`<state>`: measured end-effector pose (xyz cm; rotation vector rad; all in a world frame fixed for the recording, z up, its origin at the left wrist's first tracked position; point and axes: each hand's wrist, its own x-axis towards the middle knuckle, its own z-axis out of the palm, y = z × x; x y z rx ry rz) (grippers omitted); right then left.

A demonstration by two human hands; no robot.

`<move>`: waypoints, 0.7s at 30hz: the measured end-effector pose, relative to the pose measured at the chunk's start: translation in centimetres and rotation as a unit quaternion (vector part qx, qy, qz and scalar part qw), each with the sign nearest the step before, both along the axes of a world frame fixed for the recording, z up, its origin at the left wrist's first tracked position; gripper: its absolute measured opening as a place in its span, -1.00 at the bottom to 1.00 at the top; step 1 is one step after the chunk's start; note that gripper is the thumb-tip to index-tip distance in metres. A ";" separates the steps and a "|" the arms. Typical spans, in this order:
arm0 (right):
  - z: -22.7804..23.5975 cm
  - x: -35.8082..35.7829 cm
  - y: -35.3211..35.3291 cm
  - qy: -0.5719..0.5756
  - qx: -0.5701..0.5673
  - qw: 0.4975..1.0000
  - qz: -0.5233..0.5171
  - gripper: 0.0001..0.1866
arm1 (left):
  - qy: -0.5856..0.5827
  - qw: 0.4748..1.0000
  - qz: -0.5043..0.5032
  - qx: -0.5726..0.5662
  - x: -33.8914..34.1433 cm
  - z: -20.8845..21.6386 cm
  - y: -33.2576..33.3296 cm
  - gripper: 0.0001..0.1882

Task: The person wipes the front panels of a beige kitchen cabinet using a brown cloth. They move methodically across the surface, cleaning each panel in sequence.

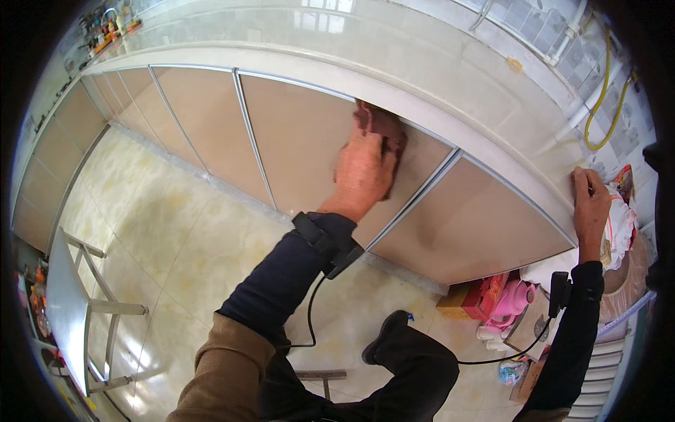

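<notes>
My left hand (364, 171) is closed on a dark reddish-brown cloth (391, 131). It presses the cloth against the upper part of a beige cabinet door (299, 133), just under the countertop's lip. To the right, my right hand (590, 207) rests on the end of the pale countertop (422, 39), its fingers apart and slightly bent over the edge. No object shows in that hand. Silver trim strips frame the cabinet doors, and another beige door (471, 218) lies between my two hands.
A metal-framed stool or small table (70, 309) stands at the left. Below the right end of the cabinets are a red and yellow box (474, 299) and a pink jug (517, 299). White bags (619, 228) sit beside my right hand. A yellow hose (598, 126) hangs on the tiled wall.
</notes>
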<state>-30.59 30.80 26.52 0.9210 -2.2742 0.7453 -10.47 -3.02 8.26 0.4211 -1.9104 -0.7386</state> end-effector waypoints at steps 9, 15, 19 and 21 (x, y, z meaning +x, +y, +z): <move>0.1 0.4 -0.3 0.008 0.003 1.000 0.000 -0.65 | -0.016 0.979 0.196 0.058 5.4 -5.1 -11.9 -0.67; 0.1 0.3 -0.3 0.006 0.002 1.000 -0.003 -0.64 | 0.027 0.974 0.215 0.070 5.4 -6.1 -12.7 -0.75; 0.0 0.2 -0.3 -0.003 0.000 1.000 -0.014 -0.64 | -0.021 0.988 0.151 -0.001 3.1 -5.7 -7.2 -0.79; 0.1 0.0 -0.2 0.006 0.002 1.000 -0.014 -0.65 | -0.051 0.996 0.071 -0.022 1.4 -5.2 -2.7 -0.80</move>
